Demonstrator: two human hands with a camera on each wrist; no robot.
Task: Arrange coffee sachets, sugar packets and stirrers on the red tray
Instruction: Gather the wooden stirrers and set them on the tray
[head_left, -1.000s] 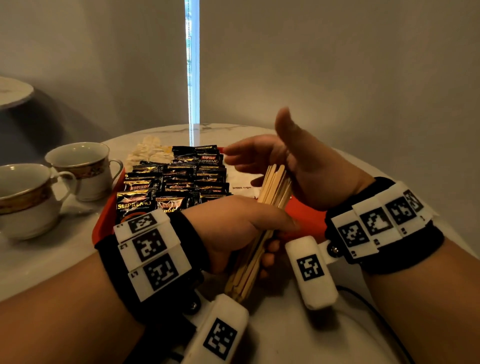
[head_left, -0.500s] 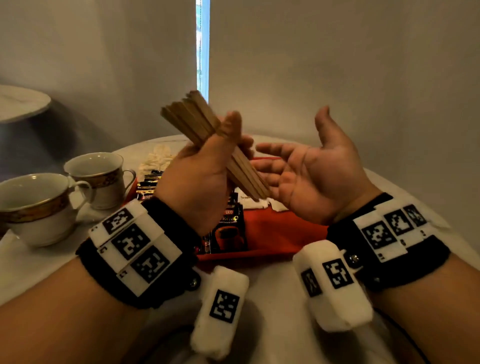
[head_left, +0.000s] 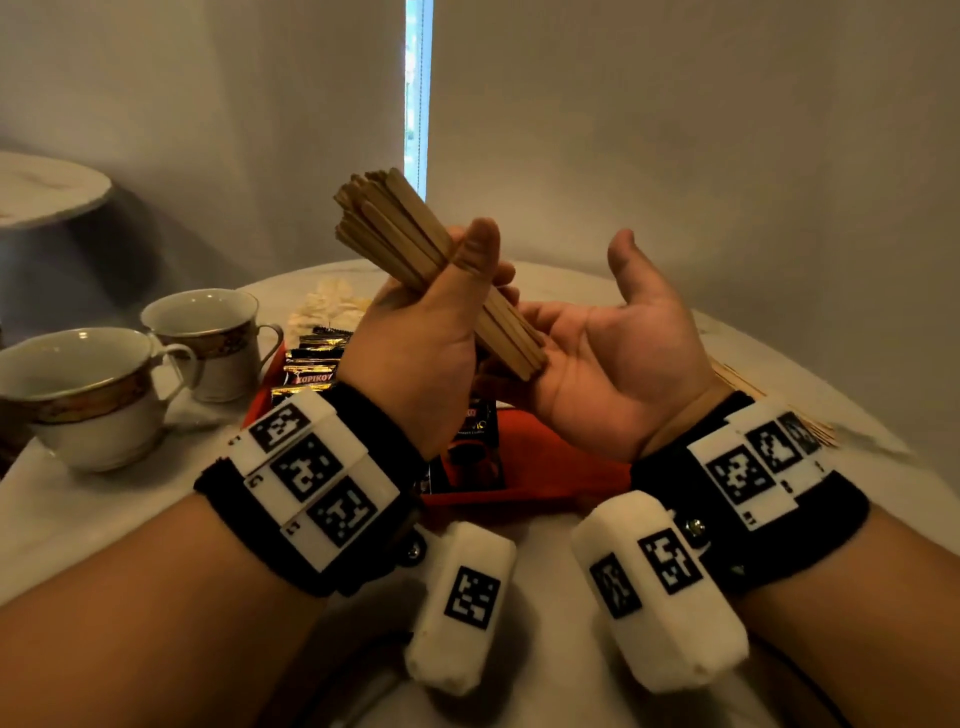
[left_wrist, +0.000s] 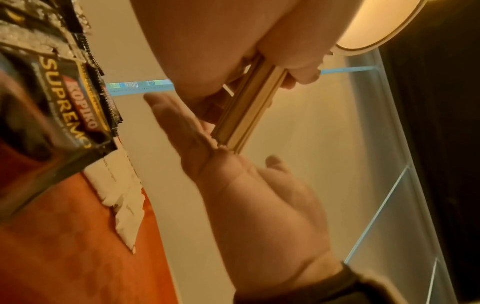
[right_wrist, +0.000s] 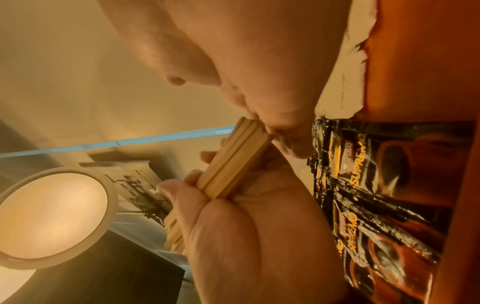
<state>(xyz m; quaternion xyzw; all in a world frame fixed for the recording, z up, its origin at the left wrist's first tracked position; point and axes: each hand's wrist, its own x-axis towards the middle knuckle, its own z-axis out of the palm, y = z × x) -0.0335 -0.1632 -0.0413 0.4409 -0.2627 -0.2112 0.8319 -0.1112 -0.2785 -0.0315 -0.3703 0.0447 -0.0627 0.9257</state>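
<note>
My left hand (head_left: 441, 322) grips a thick bundle of wooden stirrers (head_left: 395, 228) round its middle, held above the red tray (head_left: 561, 467) and tilted up to the left. The bundle's lower end (left_wrist: 233, 133) rests on the palm of my right hand (head_left: 608, 358), which lies palm up with its fingers straight. Black coffee sachets (head_left: 311, 364) lie in rows on the tray's left part, partly hidden by my left wrist. White sugar packets (left_wrist: 122, 195) lie on the tray beside them. The right wrist view shows the stirrers (right_wrist: 233, 160) in the left hand's fingers (right_wrist: 179, 191).
Two white cups with gold bands (head_left: 93, 395) (head_left: 208, 338) stand on the round white table (head_left: 78, 509) left of the tray. Pale crumpled packets (head_left: 327, 306) lie behind the tray. Several loose stirrers (head_left: 753, 389) lie on the table behind my right wrist.
My left hand has raised the stirrer bundle from low near the table's front to above the tray. The right hand has turned palm up, and the bundle's lower end now meets it.
</note>
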